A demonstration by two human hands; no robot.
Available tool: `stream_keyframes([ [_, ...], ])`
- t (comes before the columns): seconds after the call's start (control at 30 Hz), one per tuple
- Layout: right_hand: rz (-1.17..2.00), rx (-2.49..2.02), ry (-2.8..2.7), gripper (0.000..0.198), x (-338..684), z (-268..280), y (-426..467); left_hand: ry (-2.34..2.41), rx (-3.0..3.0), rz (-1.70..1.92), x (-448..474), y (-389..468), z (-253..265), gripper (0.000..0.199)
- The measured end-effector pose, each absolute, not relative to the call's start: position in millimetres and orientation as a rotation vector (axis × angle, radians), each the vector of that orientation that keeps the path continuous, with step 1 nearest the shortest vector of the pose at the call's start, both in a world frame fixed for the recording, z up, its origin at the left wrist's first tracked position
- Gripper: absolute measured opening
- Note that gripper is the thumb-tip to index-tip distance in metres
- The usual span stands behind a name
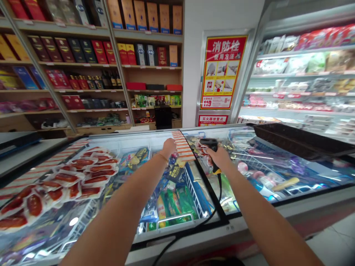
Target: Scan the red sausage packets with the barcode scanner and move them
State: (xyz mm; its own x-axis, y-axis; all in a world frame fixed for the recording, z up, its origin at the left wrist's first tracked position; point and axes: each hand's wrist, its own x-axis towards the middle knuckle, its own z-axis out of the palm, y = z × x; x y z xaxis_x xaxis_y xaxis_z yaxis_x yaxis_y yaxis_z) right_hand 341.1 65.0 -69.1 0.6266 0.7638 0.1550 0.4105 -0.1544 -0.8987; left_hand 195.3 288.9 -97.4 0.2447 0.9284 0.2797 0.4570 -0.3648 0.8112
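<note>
My right hand is wrapped round a black pistol-shaped handheld scanner with yellow at the base of its grip. Its black cable runs down over the freezer's front edge. My left hand is closed beside the left edge of a strip of orange-and-white striped labels on the freezer glass. What its fingers hold, if anything, is hidden. To the left, several vacuum-packed sausages lie in rows on the glass, near another run of striped labels.
Under the freezer's glass lids are wire baskets of packaged goods. A dark tray rests on the right end. Behind stand shelves of boxes, a red wall poster and a lit display fridge.
</note>
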Motion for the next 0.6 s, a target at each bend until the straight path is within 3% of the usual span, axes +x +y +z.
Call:
stream_keyframes([
  [0.37,0.622,-1.564,-1.045,0.015,209,-92,118,1.853,2.080,0.815,-48,321,-74,0.030],
  [0.6,0.699,-1.538,-1.083,0.012,181,-118,124,2.157,2.459,0.220,-147,340,-64,0.049],
])
